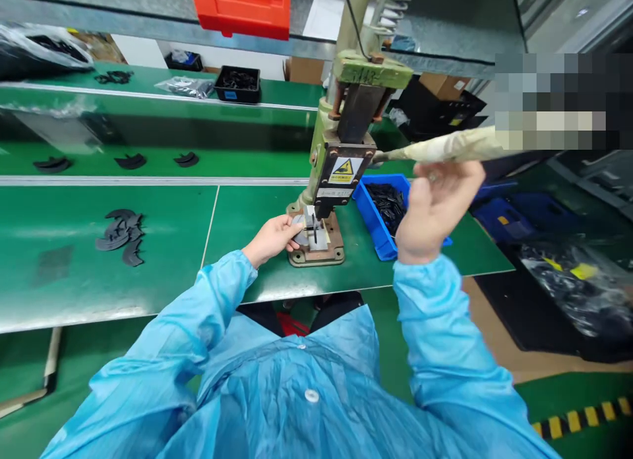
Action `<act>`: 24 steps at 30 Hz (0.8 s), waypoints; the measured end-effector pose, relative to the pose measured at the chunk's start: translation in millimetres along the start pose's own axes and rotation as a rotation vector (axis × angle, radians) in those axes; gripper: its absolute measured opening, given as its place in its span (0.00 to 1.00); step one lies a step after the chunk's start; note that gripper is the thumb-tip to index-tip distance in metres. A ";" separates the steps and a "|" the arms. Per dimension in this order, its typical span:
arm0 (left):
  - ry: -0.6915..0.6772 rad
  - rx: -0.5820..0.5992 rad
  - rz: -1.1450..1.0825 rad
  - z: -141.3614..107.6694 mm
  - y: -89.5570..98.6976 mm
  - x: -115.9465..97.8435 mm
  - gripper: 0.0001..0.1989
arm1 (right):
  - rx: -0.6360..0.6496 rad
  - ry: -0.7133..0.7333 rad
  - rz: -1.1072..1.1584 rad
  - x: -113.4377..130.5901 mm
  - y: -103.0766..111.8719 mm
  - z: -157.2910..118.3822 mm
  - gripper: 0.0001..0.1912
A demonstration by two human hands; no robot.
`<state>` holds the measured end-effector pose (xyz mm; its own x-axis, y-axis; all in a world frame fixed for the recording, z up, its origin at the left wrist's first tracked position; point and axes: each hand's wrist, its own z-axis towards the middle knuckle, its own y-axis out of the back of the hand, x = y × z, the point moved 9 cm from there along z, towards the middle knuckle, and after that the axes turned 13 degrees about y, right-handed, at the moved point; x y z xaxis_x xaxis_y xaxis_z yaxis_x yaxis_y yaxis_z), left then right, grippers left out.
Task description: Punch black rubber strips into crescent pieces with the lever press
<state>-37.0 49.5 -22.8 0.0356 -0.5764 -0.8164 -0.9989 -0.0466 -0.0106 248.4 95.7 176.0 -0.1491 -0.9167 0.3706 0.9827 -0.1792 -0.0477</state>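
At the foot of a green hand press (341, 175), my left hand (275, 239) pinches a flat, dark grey curved piece (299, 229) by its edge. The piece lies against the metal fixture (317, 237) on the press base, under the ram. A small black part (314, 229) stands in that fixture; its kind I cannot make out. My right hand (438, 212) is raised just below the wrapped press lever (445, 146), fingers loosely curled and apart from the thumb. Nothing shows inside it, and whether its fingertips touch the lever is unclear.
A blue bin (378, 215) of black parts stands right of the press. Curved dark pieces (121, 235) lie piled on the left, with several more along the raised ledge. A black tray (238, 84) sits behind; a red bin (242, 9) hangs over the shelf edge.
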 end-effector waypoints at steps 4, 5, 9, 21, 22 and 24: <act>-0.085 0.078 -0.004 -38.2 5.5 -5.7 0.25 | 0.253 -0.458 0.154 -25.7 -30.0 -119.4 0.21; -0.097 0.100 -0.014 -46.6 4.9 -6.8 0.26 | 0.341 -0.571 0.248 -22.9 -43.6 -149.8 0.23; -0.097 0.163 -0.033 -67.5 -4.4 -4.8 0.29 | 0.524 -0.771 0.471 6.3 -86.4 -214.9 0.29; -0.126 0.119 0.071 -78.3 -3.3 9.3 0.28 | 0.493 -0.605 0.268 27.8 -75.8 -200.1 0.16; -0.142 0.103 0.089 -79.5 -1.5 8.6 0.27 | 0.531 -0.544 0.230 32.7 -74.5 -194.3 0.15; -0.162 0.088 0.125 -81.6 -0.5 8.5 0.25 | 0.612 -0.409 0.151 42.9 -73.7 -183.3 0.10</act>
<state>-33.6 -22.0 17.4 -0.0873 -0.4338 -0.8967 -0.9944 0.0925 0.0521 149.4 4.1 25.3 -0.0725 -0.6883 0.7218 0.8925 0.2782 0.3550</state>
